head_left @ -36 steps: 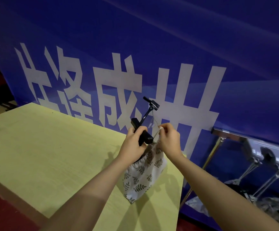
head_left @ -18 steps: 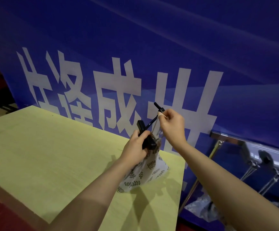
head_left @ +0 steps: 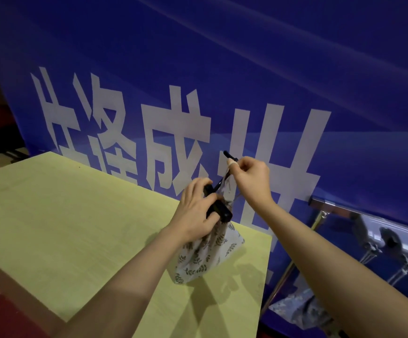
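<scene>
1. The left hand (head_left: 195, 211) is curled tight round the fat part of a black gadget (head_left: 223, 214).
2. The gadget's thin arm sticks up and ends just beside the right hand (head_left: 253, 181).
3. The right hand pinches the top of a leafy cloth bag (head_left: 207, 254) and holds it up.
4. The gadget's low end is at the bag's mouth.
5. The bag's bottom rests on the yellow table (head_left: 76, 215), near its right edge.
6. A blue banner (head_left: 222, 69) with big white letters stands behind the table.

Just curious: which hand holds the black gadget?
The left hand grips the black plastic gadget; the right hand pinches the top of the leaf-printed white cloth pouch.
</scene>
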`<action>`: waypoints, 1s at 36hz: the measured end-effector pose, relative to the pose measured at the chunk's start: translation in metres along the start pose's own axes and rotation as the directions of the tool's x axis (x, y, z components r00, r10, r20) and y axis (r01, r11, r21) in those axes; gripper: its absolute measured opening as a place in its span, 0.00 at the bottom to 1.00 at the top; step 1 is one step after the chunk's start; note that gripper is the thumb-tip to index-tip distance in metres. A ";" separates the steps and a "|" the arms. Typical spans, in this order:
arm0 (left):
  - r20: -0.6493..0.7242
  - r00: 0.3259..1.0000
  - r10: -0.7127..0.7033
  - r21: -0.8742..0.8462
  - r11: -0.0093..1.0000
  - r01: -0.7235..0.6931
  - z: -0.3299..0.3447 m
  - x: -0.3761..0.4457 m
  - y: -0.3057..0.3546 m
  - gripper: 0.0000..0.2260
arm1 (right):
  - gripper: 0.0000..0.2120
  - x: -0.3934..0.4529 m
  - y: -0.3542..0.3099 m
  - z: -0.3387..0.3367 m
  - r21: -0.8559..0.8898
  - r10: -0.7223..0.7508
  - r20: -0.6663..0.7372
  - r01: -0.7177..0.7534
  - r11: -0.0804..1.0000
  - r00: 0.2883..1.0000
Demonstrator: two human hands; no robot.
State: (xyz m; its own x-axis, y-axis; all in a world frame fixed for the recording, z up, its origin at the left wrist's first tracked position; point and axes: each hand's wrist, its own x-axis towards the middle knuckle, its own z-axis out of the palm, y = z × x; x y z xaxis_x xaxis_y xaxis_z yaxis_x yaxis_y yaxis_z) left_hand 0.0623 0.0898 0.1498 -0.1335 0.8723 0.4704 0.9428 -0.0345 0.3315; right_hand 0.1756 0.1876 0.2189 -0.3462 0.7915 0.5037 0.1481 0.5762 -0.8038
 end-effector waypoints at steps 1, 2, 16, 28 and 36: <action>0.006 1.000 0.014 0.006 1.000 -0.014 -0.002 0.002 0.000 0.27 | 0.17 0.002 -0.003 0.001 0.041 0.007 0.000 -0.007 0.999 1.000; 0.012 1.000 0.005 0.001 1.000 -0.005 -0.004 0.004 0.001 0.27 | 0.18 0.003 -0.007 0.001 0.084 0.009 -0.002 -0.009 0.996 1.000; -0.018 0.972 -0.235 -0.134 0.964 0.231 -0.022 0.030 0.022 0.16 | 0.23 0.016 -0.045 0.005 0.220 -0.016 -0.059 0.029 0.975 0.998; -0.083 0.944 -0.320 0.067 0.943 0.326 -0.021 0.039 0.052 0.23 | 0.21 0.013 -0.067 -0.012 0.245 -0.033 -0.058 0.046 0.968 0.998; -0.046 0.942 -0.333 0.104 0.936 0.336 -0.018 0.046 0.082 0.17 | 0.20 -0.001 -0.070 -0.031 0.288 -0.059 -0.121 0.092 0.953 0.991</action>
State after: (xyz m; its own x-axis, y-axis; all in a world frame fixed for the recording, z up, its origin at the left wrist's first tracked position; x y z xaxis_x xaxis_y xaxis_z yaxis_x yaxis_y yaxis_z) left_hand 0.1281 0.1181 0.2134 -0.4540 0.8106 0.3699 0.8693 0.3120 0.3833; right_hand 0.1947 0.1528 0.2842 -0.2397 0.7747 0.5851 -0.1572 0.5638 -0.8108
